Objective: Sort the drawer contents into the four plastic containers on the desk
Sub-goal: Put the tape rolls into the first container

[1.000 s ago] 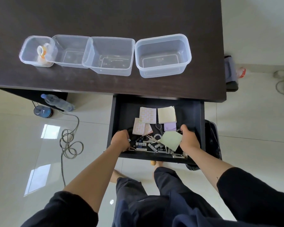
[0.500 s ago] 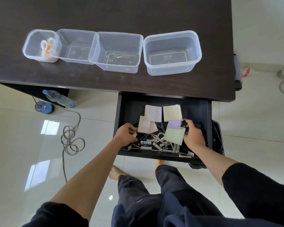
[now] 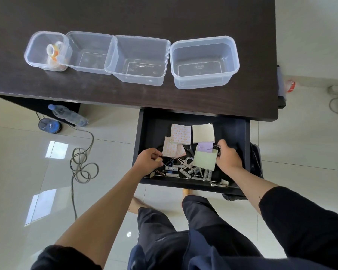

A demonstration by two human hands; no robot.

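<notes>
Both hands inside open drawer (image 3: 191,121) below tabletop (image 3: 125,14): left hand (image 3: 147,161) fingers pinching small dark item, right hand (image 3: 228,158) fingers curled around dark ring-shaped object, four containers (image 3: 204,62) in a row above.

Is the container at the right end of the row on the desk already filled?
No, the rightmost container holds nothing; its clear bottom shows bare.

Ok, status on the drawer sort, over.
Both hands in drawer: left hand pinching a small item, right hand gripping a dark ring-shaped object. Leftmost container holds tape rolls; other three look empty. Nothing blocking.
</notes>
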